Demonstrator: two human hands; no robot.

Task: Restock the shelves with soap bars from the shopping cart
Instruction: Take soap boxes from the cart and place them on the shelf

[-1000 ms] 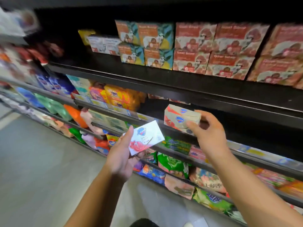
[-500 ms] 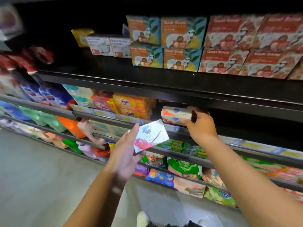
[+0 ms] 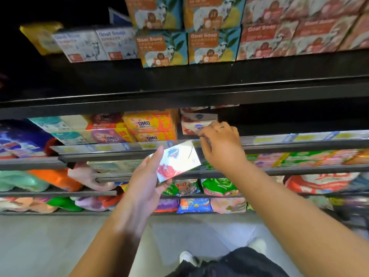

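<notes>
Black upper shelf (image 3: 179, 84): goat soap boxes (image 3: 211, 47) stacked two high. Shelf below (image 3: 299, 141): orange detergent packs (image 3: 151, 124) beside white soap boxes (image 3: 194, 120).

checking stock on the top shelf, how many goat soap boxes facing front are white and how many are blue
white Goat Soap boxes: 2
blue Goat Soap boxes: 4
total: 6

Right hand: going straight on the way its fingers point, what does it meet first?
The white-and-red soap box on the shelf, just ahead of the right hand; whether the fingertips touch it is unclear.
</notes>
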